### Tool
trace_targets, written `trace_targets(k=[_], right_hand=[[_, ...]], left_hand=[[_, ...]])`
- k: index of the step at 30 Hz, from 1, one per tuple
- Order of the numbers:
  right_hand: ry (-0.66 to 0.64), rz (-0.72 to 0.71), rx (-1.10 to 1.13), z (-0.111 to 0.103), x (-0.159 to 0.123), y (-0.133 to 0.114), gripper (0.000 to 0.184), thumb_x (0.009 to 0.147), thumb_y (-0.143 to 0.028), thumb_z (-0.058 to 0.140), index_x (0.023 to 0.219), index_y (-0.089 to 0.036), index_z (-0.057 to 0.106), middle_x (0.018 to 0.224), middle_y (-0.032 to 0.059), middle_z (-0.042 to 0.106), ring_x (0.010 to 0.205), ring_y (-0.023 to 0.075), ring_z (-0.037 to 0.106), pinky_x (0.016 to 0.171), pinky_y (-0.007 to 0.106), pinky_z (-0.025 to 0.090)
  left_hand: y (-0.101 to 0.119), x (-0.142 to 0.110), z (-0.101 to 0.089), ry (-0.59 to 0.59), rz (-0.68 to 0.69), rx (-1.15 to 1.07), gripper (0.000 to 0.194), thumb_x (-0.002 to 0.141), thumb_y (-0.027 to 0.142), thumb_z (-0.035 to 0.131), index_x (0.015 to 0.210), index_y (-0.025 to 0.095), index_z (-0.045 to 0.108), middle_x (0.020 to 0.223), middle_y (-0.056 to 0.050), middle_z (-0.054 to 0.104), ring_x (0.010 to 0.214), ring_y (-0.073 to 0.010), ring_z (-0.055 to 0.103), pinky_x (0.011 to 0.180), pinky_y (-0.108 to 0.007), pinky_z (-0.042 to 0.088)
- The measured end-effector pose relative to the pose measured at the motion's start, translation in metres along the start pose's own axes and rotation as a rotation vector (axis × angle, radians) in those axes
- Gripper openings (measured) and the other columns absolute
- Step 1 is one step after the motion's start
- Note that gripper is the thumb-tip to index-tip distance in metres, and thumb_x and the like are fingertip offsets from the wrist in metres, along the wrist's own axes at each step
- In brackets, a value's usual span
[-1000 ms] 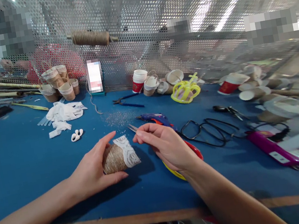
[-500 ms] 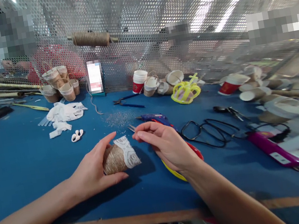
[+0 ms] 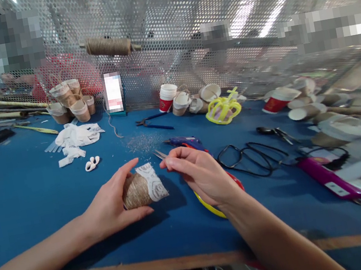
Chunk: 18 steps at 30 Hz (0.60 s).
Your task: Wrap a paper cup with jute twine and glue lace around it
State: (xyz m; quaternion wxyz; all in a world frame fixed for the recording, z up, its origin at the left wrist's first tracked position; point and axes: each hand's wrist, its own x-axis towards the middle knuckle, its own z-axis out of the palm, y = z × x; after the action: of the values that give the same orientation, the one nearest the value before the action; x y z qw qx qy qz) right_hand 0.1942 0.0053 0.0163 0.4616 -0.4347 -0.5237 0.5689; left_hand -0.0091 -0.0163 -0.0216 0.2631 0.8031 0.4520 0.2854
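Observation:
My left hand (image 3: 109,203) is wrapped round a cup covered in brown twine (image 3: 136,192). The cup lies tilted on its side just above the tabletop, with a white lace band (image 3: 155,183) round its rim facing right. My right hand (image 3: 201,171) is closed on a small two-pointed metal tool (image 3: 160,154). Only its tips stick out, so I cannot tell whether it is tweezers or snips. Those tips point left, a little apart from the lace. Beneath my right wrist a red and yellow ring-shaped object (image 3: 210,206) is partly hidden.
A blue glue gun (image 3: 185,141) lies behind my right hand, near a black cable (image 3: 246,160). Pliers (image 3: 154,124), white fabric scraps (image 3: 77,135) and a white curled piece (image 3: 92,163) are farther back. Twine-covered baskets (image 3: 80,110) stand back left. A purple power strip (image 3: 337,179) lies right.
The metal tool's tips show slightly more in my right hand. The cup and my left hand keep nearly the same place; the whole view has shifted slightly.

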Motion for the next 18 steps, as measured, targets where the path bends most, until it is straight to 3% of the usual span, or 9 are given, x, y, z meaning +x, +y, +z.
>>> trace_targets(k=[4, 7, 11, 18], right_hand=[[-0.015, -0.09, -0.171, 0.0007, -0.0007, 0.0007, 0.025, 0.075, -0.04, 0.061, 0.063, -0.018, 0.056, 0.067, 0.0, 0.058, 0.072, 0.0129, 0.055, 0.068, 0.026, 0.041], [-0.079, -0.152, -0.354, 0.0014, -0.004, 0.0007, 0.029, 0.08, -0.045, 0.054, 0.074, -0.018, 0.063, 0.074, 0.0023, 0.061, 0.07, 0.0142, 0.055, 0.065, 0.027, 0.041], [-0.199, -0.177, -0.464, 0.0035, -0.0074, 0.0008, 0.027, 0.079, -0.044, 0.056, 0.077, -0.018, 0.064, 0.076, 0.0026, 0.063, 0.07, 0.0153, 0.055, 0.063, 0.027, 0.041], [-0.172, -0.14, -0.498, 0.0084, -0.0066, 0.0069, 0.022, 0.076, -0.036, 0.06, 0.064, -0.018, 0.058, 0.062, -0.0017, 0.054, 0.059, 0.0114, 0.048, 0.059, 0.026, 0.039]], left_hand=[[-0.0004, 0.001, -0.0008, 0.025, 0.005, 0.02, 0.081, 0.07, 0.039, 0.066, 0.135, 0.02, 0.022, 0.122, -0.014, 0.051, 0.101, -0.0266, 0.058, 0.085, -0.042, 0.049], [-0.0008, 0.0009, -0.0006, 0.05, 0.037, 0.047, 0.08, 0.071, 0.039, 0.066, 0.135, 0.023, 0.021, 0.124, -0.013, 0.05, 0.102, -0.0263, 0.057, 0.086, -0.042, 0.048], [-0.0005, 0.001, 0.0006, 0.05, 0.081, 0.072, 0.081, 0.072, 0.038, 0.065, 0.136, 0.026, 0.018, 0.123, -0.012, 0.05, 0.104, -0.0265, 0.057, 0.087, -0.042, 0.048], [0.0007, 0.0021, 0.0027, 0.042, 0.105, 0.121, 0.081, 0.072, 0.041, 0.065, 0.136, 0.024, 0.019, 0.118, -0.012, 0.052, 0.104, -0.0274, 0.055, 0.086, -0.043, 0.048]])
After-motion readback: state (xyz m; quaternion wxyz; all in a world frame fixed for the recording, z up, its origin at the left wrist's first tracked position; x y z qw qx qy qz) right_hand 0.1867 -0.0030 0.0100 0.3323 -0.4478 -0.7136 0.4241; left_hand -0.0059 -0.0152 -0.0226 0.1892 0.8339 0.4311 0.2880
